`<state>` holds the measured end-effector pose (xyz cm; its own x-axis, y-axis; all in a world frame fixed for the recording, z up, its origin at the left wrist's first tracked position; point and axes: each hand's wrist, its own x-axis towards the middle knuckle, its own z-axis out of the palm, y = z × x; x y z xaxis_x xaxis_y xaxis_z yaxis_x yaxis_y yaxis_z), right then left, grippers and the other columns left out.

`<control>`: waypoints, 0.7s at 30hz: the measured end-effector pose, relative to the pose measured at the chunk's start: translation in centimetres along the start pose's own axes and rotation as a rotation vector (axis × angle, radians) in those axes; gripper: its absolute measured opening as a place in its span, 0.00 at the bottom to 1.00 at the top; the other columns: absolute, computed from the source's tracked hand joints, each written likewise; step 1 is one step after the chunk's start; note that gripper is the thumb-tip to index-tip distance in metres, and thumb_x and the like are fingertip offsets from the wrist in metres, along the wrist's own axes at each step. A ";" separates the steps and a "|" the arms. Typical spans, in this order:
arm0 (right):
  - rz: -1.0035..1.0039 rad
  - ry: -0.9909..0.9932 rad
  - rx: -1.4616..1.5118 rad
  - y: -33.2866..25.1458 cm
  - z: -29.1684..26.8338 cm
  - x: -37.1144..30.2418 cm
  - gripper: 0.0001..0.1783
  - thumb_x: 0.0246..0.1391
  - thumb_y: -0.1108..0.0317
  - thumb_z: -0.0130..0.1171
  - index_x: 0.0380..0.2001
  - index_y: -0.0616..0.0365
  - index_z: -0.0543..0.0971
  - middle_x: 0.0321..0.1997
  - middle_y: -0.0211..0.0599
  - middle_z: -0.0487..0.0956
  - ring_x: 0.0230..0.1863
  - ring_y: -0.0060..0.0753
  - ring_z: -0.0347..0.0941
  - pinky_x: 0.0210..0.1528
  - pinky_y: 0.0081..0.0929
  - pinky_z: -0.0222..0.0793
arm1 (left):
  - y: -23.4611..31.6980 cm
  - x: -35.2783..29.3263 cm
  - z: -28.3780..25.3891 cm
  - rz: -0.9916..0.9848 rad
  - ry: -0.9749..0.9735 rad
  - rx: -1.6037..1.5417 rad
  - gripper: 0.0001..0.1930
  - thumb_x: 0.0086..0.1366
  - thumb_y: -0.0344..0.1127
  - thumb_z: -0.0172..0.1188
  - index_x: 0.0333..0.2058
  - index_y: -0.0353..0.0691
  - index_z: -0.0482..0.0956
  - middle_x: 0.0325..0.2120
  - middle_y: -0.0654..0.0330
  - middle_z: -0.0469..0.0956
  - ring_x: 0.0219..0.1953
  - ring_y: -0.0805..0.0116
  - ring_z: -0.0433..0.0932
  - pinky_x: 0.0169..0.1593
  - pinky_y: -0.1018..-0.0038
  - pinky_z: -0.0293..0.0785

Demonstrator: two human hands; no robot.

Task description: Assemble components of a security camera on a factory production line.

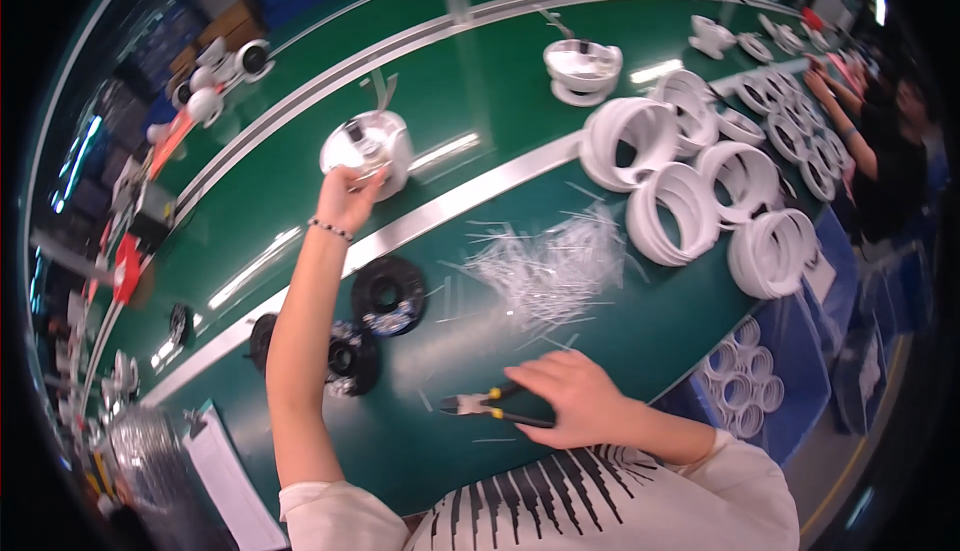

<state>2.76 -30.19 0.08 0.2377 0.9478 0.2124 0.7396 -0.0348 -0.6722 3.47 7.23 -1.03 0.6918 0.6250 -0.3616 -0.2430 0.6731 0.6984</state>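
Over the green conveyor belt (280,181), the left hand (352,199) is pinching the near rim of a white round housing (398,153) at the end of an outstretched arm (303,361), partly hiding the small parts (354,133) inside. Nearer in, the right hand (577,398) is pointing leftward, palm down, its grip holding black-and-yellow diagonal cutters (468,405) by their spread handles (528,419); whether the cutters are touching the worktop (450,351) is hard to tell.
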 end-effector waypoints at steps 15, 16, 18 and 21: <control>0.008 0.697 -0.444 5.0 -5.1 1.7 0.15 0.27 0.64 0.65 0.22 0.59 0.74 0.26 0.36 0.73 0.31 0.40 0.68 0.36 0.34 0.63 | 0.7 -7.0 -3.1 0.684 -0.136 1.602 0.20 0.50 0.33 0.58 0.44 0.35 0.69 0.42 0.55 0.71 0.38 0.62 0.74 0.41 0.72 0.71; 0.158 0.760 -0.496 5.8 -7.2 2.3 0.13 0.29 0.66 0.64 0.21 0.60 0.74 0.27 0.39 0.73 0.31 0.41 0.68 0.35 0.31 0.62 | 0.4 -7.8 -2.7 0.754 -0.120 1.831 0.19 0.49 0.33 0.59 0.41 0.34 0.71 0.40 0.51 0.72 0.42 0.57 0.71 0.47 0.68 0.66; 0.303 0.760 -0.680 8.2 -9.9 3.1 0.13 0.34 0.64 0.63 0.22 0.62 0.75 0.26 0.40 0.73 0.29 0.42 0.68 0.31 0.32 0.63 | -0.1 -7.7 -3.8 0.727 -0.277 1.909 0.21 0.46 0.37 0.61 0.39 0.34 0.72 0.39 0.49 0.73 0.43 0.53 0.70 0.48 0.67 0.64; 0.498 0.520 -0.622 10.8 -10.2 3.0 0.13 0.38 0.62 0.60 0.19 0.62 0.75 0.22 0.40 0.73 0.26 0.45 0.70 0.29 0.34 0.65 | -1.4 -7.2 -4.2 0.420 -0.345 1.862 0.21 0.43 0.37 0.63 0.38 0.34 0.73 0.35 0.49 0.74 0.38 0.55 0.73 0.43 0.68 0.68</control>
<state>17.86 -30.97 0.70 0.7554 0.5241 0.3932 0.6448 -0.7012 -0.3042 -4.00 3.39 -1.99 0.9303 0.3607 -0.0668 0.3501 -0.8186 0.4554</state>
